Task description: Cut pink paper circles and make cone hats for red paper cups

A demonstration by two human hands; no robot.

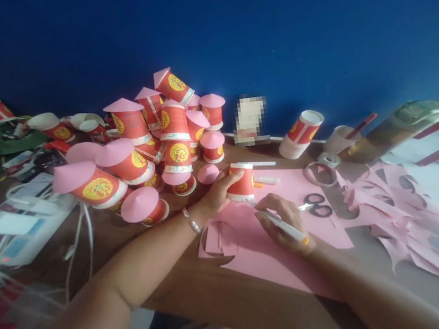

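Note:
My left hand (219, 192) grips a red paper cup (242, 183) that stands on a pink paper sheet (280, 269). The thumb lies across the cup's side. In my right hand (284, 218) is a white pen with an orange end (287, 226), its tip pointing at the paper by the cup's base. Just behind my right hand lie black-handled scissors (317, 206). A white marker with an orange cap (265, 181) rests right of the cup. Cut pink paper pieces (219, 239) lie beside my left wrist.
Several red cups with pink cone tops (135, 161) are piled at left. Stacked cups (301, 133), a tape roll (320, 173), a bottle (395, 129) and pink scraps (402, 217) are at right. White cables (79, 240) and a white power box (35, 224) lie far left.

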